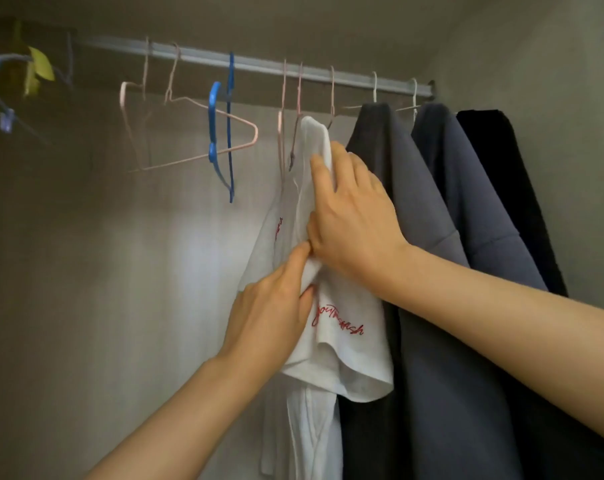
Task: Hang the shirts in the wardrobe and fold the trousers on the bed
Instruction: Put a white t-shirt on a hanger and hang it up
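A white T-shirt point(342, 358) with red script lettering hangs from a hanger on the wardrobe rail point(259, 65). My right hand point(354, 216) lies over the shirt's shoulder, its fingers curled round the white cloth near the top. My left hand point(272, 310) is lower down and pinches a fold of the same shirt just under my right thumb. Right of it hang a dark grey shirt point(390, 188), a blue-grey shirt point(466, 209) and a black garment point(501, 168).
Several bare pink wire hangers point(189, 133) and a blue plastic hanger point(224, 133) hang on the rail to the left. A blue clip hanger and a yellow item point(37, 69) sit at the far left. The wardrobe's back wall point(120, 271) is behind.
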Demonstrator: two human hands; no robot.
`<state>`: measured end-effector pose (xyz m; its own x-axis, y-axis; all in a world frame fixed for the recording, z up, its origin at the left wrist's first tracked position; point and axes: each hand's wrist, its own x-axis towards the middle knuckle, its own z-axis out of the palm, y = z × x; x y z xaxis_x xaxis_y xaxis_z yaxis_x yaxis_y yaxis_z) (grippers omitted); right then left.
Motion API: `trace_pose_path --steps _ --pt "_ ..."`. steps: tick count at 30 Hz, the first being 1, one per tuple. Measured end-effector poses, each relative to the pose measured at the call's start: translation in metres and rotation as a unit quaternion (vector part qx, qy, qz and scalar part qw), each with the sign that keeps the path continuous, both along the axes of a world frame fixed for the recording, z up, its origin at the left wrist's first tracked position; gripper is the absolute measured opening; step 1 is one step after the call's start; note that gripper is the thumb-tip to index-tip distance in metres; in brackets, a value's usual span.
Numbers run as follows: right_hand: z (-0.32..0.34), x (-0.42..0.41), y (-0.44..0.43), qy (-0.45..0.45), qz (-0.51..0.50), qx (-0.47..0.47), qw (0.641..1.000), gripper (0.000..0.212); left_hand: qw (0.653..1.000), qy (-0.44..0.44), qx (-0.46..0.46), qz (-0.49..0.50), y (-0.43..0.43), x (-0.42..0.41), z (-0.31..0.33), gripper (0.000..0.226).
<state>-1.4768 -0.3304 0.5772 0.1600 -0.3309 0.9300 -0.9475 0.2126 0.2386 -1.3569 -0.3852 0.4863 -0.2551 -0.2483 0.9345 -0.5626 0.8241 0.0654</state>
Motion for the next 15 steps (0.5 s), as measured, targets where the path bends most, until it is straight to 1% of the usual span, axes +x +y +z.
trace_pose_path --steps 3,7,11,15 --pt "-0.023 -0.004 0.013 0.009 0.016 0.035 0.999 0.069 1.0 0.003 0.013 0.007 0.013 0.006 -0.014 0.046" --pt "-0.055 -0.002 0.03 0.029 0.048 0.074 0.996 0.066 0.996 0.002 0.032 0.079 0.033 0.018 -0.041 0.049" --pt "-0.093 -0.002 0.049 0.034 0.112 0.108 0.987 0.069 0.988 0.045 0.077 0.129 0.068 0.03 -0.072 0.043" --pt "-0.126 -0.003 0.071 0.048 0.181 0.122 0.975 0.067 0.974 0.072 0.09 0.196 0.112 0.046 -0.1 0.04"
